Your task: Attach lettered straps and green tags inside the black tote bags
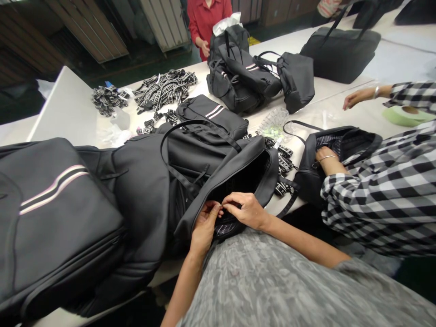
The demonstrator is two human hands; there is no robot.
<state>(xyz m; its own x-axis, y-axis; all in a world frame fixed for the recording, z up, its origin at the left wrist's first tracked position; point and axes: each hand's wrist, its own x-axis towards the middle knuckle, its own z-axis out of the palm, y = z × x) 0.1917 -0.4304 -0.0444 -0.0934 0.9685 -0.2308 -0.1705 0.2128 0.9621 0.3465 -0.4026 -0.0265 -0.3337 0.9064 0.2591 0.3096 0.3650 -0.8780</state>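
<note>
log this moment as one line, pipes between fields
left hand: at mouth of open bag | right hand: there too, beside left | anything pinched: too small to tell | co-worker's hand: at opening of second bag

Very bright on the table (335, 93), nearly washed out near the top right. Dark at the back, around the carts (165, 22) and down on the floor (170, 63). Too black to see deep inside the open bag (223, 177). Softly shiny on top of the big bag (85, 218). Fairly clear at the left hand (203, 222) and right hand (248, 211), fuzzier by the red shirt (204, 18). Stretched near the edges, like at the tape (395, 117).
</note>
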